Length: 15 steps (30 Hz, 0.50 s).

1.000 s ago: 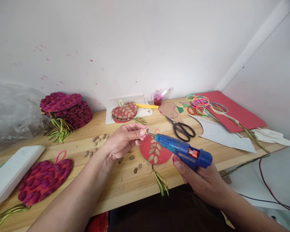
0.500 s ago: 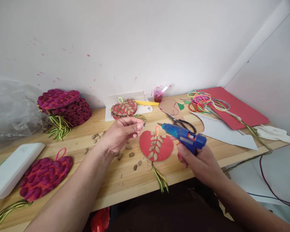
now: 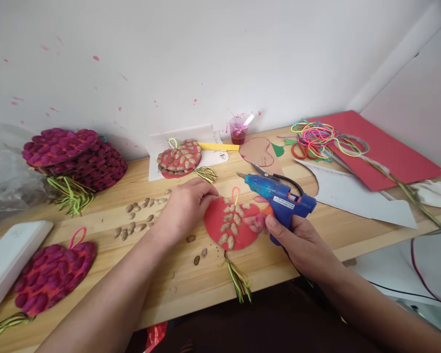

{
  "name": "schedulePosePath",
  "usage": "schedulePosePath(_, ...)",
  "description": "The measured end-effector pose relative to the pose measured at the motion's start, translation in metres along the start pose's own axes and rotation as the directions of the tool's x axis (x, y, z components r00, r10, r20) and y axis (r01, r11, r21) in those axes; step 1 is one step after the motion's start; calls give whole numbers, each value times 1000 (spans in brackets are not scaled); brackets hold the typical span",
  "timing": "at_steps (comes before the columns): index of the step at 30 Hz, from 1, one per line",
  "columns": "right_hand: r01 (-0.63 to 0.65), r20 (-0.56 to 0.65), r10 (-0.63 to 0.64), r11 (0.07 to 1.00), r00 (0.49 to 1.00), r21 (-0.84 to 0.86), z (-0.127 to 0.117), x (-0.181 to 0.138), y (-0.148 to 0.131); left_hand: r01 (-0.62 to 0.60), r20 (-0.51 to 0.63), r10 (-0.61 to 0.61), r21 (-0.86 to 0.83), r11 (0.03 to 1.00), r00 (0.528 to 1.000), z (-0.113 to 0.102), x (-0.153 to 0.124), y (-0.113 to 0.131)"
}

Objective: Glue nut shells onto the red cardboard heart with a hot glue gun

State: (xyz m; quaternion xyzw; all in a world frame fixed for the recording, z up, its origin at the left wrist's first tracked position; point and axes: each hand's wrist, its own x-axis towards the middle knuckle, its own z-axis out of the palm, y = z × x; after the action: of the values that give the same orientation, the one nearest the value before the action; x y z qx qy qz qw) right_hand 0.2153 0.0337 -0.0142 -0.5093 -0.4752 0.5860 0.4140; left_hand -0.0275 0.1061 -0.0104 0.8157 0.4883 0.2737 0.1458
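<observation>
My right hand (image 3: 297, 238) grips a blue hot glue gun (image 3: 279, 196) by its handle, with the nozzle pointing left, above the table. My left hand (image 3: 189, 206) is closed, thumb and fingertips together at the upper left edge of a red heart-shaped card (image 3: 211, 220). Whatever lies between those fingertips is hidden. Tan peanut shells (image 3: 234, 229) are stuck on the card in paired rows. A pink-orange loop (image 3: 236, 195) stands at its top, and a green-yellow tassel (image 3: 238, 279) hangs from its bottom. Some fingers of my right hand reach the card's right side.
Loose peanut shells (image 3: 131, 227) lie left of my left hand. Farther left are a purple heart (image 3: 55, 274), a white power bank (image 3: 14, 260) and a stack of purple hearts (image 3: 77, 157). Behind are scissors (image 3: 266, 172), a cup of red liquid (image 3: 238, 135) and tangled cords (image 3: 316, 137).
My left hand has lowered from above the table to the card's upper left edge; the small dark piece in its fingertips is out of sight. The view has shifted slightly right.
</observation>
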Motion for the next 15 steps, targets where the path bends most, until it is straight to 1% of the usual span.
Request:
schedulePosePath(4, -30, 53, 27, 997, 998, 68, 2, 1, 3, -44, 32, 43, 62, 997, 999, 5, 4, -4)
schedulePosePath(8, -1, 52, -1, 999, 999, 34, 2, 2, 6, -56, 19, 54, 107, 993, 998, 8, 2, -3)
schedulePosePath(10, 12, 77, -14, 999, 997, 29, 1, 2, 6, -61, 21, 59, 138, 989, 998, 8, 0, -1)
schedulePosePath(12, 27, 99, -29, 999, 995, 22, 0, 2, 5, -72, 28, 68, 174, 982, 997, 9, -2, 0)
schedulePosePath(15, 48, 102, -46, 999, 994, -10, -1, 2, 6, -88, 48, 80, 215, 973, 996, 10, -4, 0)
